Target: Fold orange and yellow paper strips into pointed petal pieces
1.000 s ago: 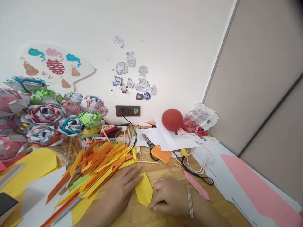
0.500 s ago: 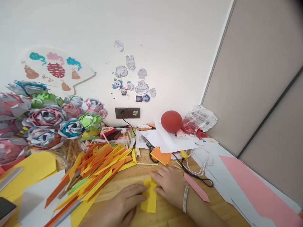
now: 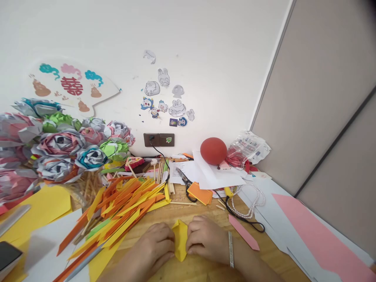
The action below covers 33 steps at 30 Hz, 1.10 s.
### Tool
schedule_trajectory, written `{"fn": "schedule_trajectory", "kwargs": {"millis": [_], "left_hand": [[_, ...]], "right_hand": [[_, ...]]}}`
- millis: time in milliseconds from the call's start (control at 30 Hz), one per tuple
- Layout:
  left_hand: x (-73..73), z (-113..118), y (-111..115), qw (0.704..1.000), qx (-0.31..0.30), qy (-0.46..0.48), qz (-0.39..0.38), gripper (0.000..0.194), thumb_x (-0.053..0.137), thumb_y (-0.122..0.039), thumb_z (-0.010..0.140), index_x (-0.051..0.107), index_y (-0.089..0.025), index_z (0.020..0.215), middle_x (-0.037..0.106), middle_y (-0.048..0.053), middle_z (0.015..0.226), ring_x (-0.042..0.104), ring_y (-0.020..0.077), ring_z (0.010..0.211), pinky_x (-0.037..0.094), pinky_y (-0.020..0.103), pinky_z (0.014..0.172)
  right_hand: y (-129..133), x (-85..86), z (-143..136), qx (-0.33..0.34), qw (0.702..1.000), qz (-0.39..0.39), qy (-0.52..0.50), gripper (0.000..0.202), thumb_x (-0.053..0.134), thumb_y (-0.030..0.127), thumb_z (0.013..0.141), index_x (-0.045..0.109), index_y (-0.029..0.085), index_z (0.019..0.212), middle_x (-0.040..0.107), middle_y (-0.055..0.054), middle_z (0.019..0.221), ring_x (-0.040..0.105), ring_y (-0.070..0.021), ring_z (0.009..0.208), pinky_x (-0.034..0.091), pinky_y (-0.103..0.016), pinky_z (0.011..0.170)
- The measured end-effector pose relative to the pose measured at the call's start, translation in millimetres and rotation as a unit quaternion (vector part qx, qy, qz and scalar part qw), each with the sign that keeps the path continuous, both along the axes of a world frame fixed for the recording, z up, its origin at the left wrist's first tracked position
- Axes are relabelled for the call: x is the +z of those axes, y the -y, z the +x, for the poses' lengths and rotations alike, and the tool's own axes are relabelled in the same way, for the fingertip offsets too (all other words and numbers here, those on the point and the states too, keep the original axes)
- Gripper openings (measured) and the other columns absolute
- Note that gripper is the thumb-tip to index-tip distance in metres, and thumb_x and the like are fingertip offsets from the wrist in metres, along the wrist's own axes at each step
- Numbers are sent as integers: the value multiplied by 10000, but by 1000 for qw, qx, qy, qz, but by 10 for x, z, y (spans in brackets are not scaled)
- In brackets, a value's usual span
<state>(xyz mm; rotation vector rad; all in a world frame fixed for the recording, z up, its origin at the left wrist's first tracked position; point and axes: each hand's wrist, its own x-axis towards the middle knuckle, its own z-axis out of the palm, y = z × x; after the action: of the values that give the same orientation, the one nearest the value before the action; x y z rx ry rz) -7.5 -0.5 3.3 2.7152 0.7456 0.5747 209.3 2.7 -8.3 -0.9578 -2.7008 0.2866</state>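
Note:
A small sheet of yellow paper stands between my two hands, its long sides folded up and the top narrowing to a point. My left hand grips its left edge with curled fingers. On the opposite edge, my right hand pinches the paper; a silvery bracelet circles that wrist. The thumbs are partly hidden. To the left lies a heap of folded orange and yellow paper strips. A pink pointed paper strip rests just right of my right hand.
Scissors lie partly under orange paper pieces beyond my hands. Behind them sits a red balloon on white paper. A pearl string and black cord are at right. Paper flowers crowd the back left.
My hands have drawn to the two sides of the yellow paper, and their flatter fingers have curled round its edges. The paper's sides now rise, making it narrower.

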Motion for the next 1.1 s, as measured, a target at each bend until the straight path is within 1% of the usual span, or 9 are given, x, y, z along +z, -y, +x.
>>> {"fn": "schedule_trajectory", "kwargs": {"millis": [267,367,533,667,833,900,967,1033,1100], "left_hand": [[-258,105,-31,991,112,33,-64,121,522,-180,818,561,-205,706,577,8,763,537,166,764,419,263,669],[-235,138,-11,988,130,33,-73,110,519,-148,779,540,-203,687,572,6,756,530,172,762,416,273,665],[-162,188,34,986,153,21,-65,131,495,-143,771,510,-201,654,569,18,747,521,179,752,409,288,664],[-187,214,32,983,174,1,-60,195,528,-250,819,496,-198,634,562,22,739,519,184,736,396,288,644],[-235,219,33,980,193,0,-57,157,535,-255,822,525,-199,675,559,23,756,513,191,742,389,290,644],[-243,216,37,979,194,-1,-58,137,537,-243,815,525,-199,686,558,24,760,510,193,744,389,294,648],[-244,211,41,979,193,-1,-61,120,531,-221,811,525,-197,693,560,27,771,510,195,752,391,297,655],[-240,208,42,979,192,-1,-66,114,523,-206,810,528,-198,696,562,29,778,511,196,760,392,299,661],[-232,207,39,979,192,-1,-70,109,523,-202,808,531,-199,699,564,30,781,512,199,769,391,302,668]], "right_hand": [[-22,-69,-79,-89,988,-83,-90,107,765,240,704,680,192,747,629,23,741,562,-140,776,376,-243,738],[-21,-90,-123,-133,980,-104,-109,125,776,244,683,671,191,724,623,31,723,555,-142,754,366,-244,719],[-16,-127,-163,-162,975,-112,-104,142,774,272,681,660,196,717,608,45,710,536,-138,746,345,-247,720],[-5,-131,-196,-168,976,-98,-95,138,730,302,731,644,196,712,594,42,703,527,-140,752,331,-250,706],[16,-116,-208,-191,970,-86,-121,124,729,260,723,628,188,716,573,38,683,515,-143,724,332,-253,690],[14,-105,-176,-176,971,-84,-140,80,708,226,741,639,185,745,564,37,672,513,-136,699,347,-244,673],[7,-96,-122,-105,981,-85,-143,25,670,209,777,670,187,788,575,27,689,519,-129,693,365,-236,671],[0,-92,-62,-15,990,-75,-117,82,640,223,808,702,201,856,596,13,718,526,-128,704,376,-239,693],[2,-91,-16,35,996,-44,-70,142,633,251,813,712,231,929,609,7,727,524,-138,711,373,-261,715]]}}
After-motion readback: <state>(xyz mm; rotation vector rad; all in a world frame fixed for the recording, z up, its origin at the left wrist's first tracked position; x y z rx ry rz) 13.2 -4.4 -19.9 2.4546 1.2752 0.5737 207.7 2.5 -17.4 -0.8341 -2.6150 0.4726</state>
